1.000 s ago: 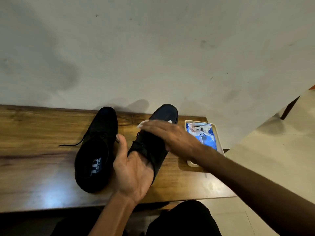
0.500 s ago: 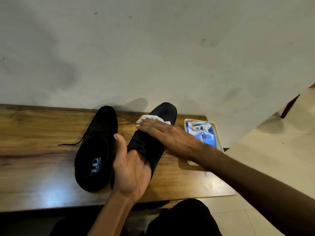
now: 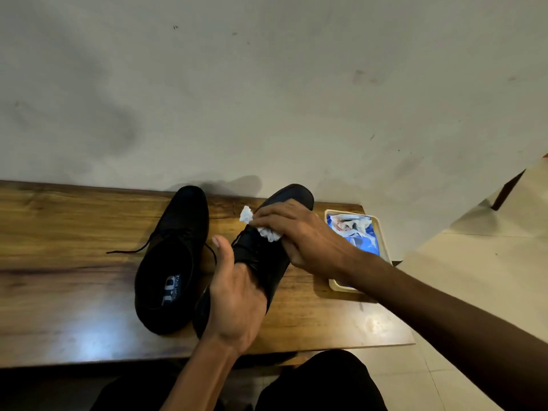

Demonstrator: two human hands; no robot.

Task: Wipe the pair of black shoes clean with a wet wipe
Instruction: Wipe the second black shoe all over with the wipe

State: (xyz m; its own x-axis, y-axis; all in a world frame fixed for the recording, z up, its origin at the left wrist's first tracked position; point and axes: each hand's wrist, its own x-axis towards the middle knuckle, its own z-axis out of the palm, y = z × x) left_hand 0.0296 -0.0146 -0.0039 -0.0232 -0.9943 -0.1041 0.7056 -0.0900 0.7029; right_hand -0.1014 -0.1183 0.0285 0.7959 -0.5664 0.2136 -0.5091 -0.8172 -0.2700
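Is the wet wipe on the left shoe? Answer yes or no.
No. The right hand presses the wet wipe on the right shoe, held by the left hand; the left shoe sits untouched.

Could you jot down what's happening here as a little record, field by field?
Surface: wooden bench against a pale wall
Left hand: gripping the heel end of the right shoe, tilting it up
Right hand: pressing a white wipe on that shoe's upper
Other shoe: flat on the bench, laces loose, not held
Tray: at the bench's right end, holding a blue wipe pack
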